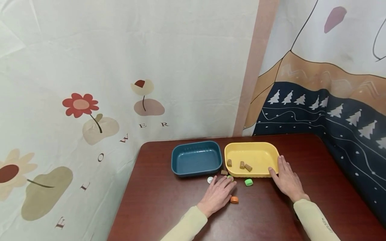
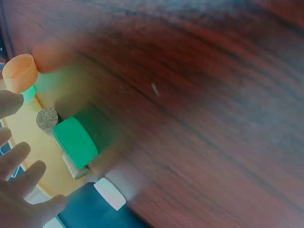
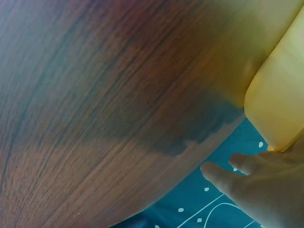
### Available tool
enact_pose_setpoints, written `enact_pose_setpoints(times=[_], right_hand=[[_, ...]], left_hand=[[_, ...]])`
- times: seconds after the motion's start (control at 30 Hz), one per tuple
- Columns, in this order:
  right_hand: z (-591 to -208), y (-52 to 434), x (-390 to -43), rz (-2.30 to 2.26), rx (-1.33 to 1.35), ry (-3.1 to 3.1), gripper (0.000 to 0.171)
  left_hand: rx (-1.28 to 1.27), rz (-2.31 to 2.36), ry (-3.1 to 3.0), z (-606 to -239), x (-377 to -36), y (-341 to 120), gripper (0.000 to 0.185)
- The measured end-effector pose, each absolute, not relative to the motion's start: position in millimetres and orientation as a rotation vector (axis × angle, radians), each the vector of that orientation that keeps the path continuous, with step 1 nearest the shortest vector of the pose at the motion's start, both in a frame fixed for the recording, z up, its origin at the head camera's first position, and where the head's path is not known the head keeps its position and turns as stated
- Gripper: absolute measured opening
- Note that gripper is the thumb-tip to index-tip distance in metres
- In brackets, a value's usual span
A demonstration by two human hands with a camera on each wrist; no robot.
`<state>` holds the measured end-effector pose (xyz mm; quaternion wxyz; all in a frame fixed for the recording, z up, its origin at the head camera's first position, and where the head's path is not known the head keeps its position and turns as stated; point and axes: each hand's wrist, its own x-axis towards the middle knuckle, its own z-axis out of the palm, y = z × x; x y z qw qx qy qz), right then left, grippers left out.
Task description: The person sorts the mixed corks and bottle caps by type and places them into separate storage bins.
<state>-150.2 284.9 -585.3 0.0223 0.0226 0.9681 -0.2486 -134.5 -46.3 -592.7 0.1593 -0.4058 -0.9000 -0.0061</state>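
Observation:
My left hand (image 1: 217, 194) reaches over the table with its fingers spread, partly covering a light green bottle cap (image 1: 230, 177). Close to its fingertips are a white cap (image 1: 210, 180) and a cork (image 1: 224, 172) on the table. An orange cap (image 1: 234, 199) lies right of that hand, and another green cap (image 1: 248, 182) sits before the yellow tray (image 1: 262, 146). Several corks lie around here, among them a cork (image 1: 248, 167) inside this tray. My right hand (image 1: 287, 180) rests at the tray's front right corner, fingers extended; the exact contact is unclear.
A dark blue tray (image 1: 196, 173) stands left of the yellow one on the brown wooden table (image 1: 156, 207). Behind the table hangs a pale cloth (image 1: 193, 67) with printed flowers; a dark blue printed cloth (image 1: 295, 113) is at the right.

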Motion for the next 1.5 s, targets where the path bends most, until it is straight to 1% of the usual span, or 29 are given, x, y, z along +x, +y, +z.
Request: enact_pose_setpoints(times=[0.47,0.67,1.13,1.2,1.4,1.5], right_hand=[[-586,286,-149,-0.752,0.078,3.005,0.090],[-587,285,-150,-0.758,0.077,2.996,0.091],[-586,286,-149,-0.758,0.069,3.003,0.091],[-586,286,-149,-0.754,0.071,3.002,0.091],[-586,286,-149,-0.757,0.074,3.005,0.091],[-586,286,-149,-0.755,0.076,3.009,0.091]], left_hand=[[-0.978,0.000,-2.683,-601,-138,-38,0.053],[-0.933,0.018,-2.684,-602,-138,-34,0.048],[-0.919,0.060,-2.595,-606,-137,-37,0.007],[-0.917,0.059,-2.599,-606,-136,-38,0.009],[-0.915,0.035,-2.635,-602,-133,-41,0.027],[-0.908,-0.009,-2.634,-599,-131,-43,0.031]])
